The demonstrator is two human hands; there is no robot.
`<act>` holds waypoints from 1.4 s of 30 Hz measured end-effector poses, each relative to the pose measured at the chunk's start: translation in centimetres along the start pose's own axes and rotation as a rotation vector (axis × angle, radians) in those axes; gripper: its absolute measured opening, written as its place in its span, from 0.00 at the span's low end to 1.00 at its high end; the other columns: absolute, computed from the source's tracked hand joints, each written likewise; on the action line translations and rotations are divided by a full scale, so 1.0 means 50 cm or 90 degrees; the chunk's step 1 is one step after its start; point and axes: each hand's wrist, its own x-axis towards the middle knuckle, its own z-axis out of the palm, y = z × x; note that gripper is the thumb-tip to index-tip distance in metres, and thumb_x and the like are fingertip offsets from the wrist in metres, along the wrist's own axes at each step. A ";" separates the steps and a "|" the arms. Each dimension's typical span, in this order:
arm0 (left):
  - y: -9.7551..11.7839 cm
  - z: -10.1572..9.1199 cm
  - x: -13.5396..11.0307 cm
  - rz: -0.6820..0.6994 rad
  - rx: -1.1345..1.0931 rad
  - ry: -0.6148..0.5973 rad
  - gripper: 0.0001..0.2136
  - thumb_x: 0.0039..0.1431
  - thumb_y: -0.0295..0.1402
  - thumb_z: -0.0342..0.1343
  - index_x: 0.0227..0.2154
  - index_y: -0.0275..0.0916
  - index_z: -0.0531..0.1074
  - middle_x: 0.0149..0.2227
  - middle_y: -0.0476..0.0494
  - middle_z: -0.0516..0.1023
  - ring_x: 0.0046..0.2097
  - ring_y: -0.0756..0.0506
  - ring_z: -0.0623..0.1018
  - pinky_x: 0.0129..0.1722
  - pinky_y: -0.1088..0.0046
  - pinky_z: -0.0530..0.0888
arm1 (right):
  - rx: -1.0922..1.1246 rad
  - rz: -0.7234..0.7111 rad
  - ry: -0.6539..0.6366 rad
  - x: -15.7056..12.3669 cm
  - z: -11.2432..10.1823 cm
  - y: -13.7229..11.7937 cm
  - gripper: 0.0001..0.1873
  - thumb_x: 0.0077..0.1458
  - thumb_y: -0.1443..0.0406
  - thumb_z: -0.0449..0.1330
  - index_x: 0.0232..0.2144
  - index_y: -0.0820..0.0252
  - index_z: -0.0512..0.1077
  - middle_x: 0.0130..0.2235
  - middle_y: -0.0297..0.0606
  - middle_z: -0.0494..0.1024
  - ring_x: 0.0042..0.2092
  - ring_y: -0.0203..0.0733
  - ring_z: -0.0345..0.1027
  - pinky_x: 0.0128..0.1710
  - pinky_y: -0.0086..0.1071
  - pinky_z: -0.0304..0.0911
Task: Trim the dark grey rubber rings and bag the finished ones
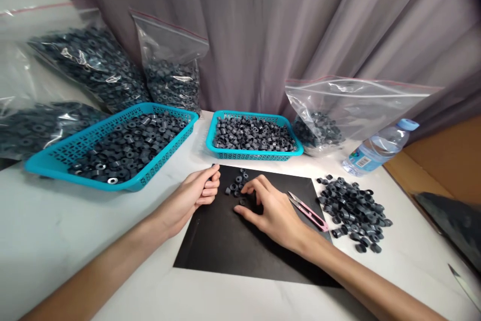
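Observation:
Loosely curled into a fist, my left hand (203, 188) is at the left edge of the black mat (233, 241). A bit of something small and dark shows at its thumb tip; the rest is hidden by the fingers. My right hand (272, 208) hovers over the mat with thumb and fingers apart and nothing between them. By its fingertips lies a small cluster of dark grey rings (239, 180). Pink-handled thread snips (310, 212) rest on the mat, right of my right hand.
Two blue baskets (150, 181) (255, 154) hold many dark grey rings. Clear zip bags (173, 75) (319, 130) of similar pieces stand behind. At right are a loose ring pile (353, 211), a water bottle (383, 148) and a cardboard box (447, 155).

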 end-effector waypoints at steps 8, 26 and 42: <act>0.000 0.008 -0.004 0.066 0.188 0.024 0.20 0.61 0.52 0.56 0.31 0.36 0.70 0.27 0.54 0.56 0.26 0.54 0.54 0.20 0.82 0.50 | -0.073 -0.015 0.040 0.017 0.029 -0.013 0.04 0.65 0.66 0.57 0.42 0.55 0.67 0.42 0.36 0.74 0.39 0.41 0.72 0.33 0.32 0.63; -0.055 0.047 -0.025 -0.063 0.101 -0.087 0.18 0.63 0.50 0.53 0.38 0.38 0.70 0.28 0.51 0.67 0.25 0.54 0.59 0.21 0.79 0.50 | 0.266 -0.093 0.079 -0.014 0.011 -0.014 0.08 0.67 0.66 0.55 0.46 0.54 0.72 0.43 0.39 0.70 0.35 0.36 0.66 0.35 0.32 0.69; -0.058 0.038 -0.019 -0.045 0.044 -0.114 0.17 0.64 0.49 0.53 0.37 0.38 0.69 0.28 0.50 0.69 0.25 0.54 0.60 0.22 0.79 0.51 | 0.360 -0.033 0.168 -0.017 0.027 -0.008 0.07 0.64 0.65 0.60 0.45 0.56 0.69 0.41 0.39 0.73 0.39 0.39 0.72 0.38 0.34 0.73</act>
